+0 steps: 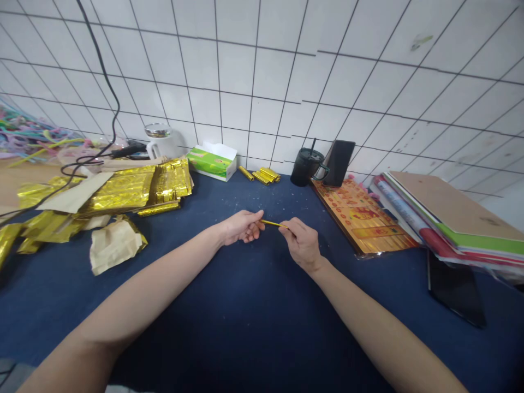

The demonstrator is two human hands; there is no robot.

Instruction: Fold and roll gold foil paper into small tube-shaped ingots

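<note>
Foil strip (pixel 273 223): your left hand (pixel 241 226) and right hand (pixel 302 244) pinch its ends, both closed. Rolls (pixel 264 175) lie at the far edge of the bench (pixel 245 316); foil sheets (pixel 123 191) at its left edge look unrolled.

Left hand (pixel 243 226) and right hand (pixel 303 245) bare. Left forearm (pixel 135 305) and right forearm (pixel 380 327) bare, uncovered down to the bottom edge. Grey fabric (pixel 12 374) in the lower left corner, maybe clothing, can't tell.
</note>
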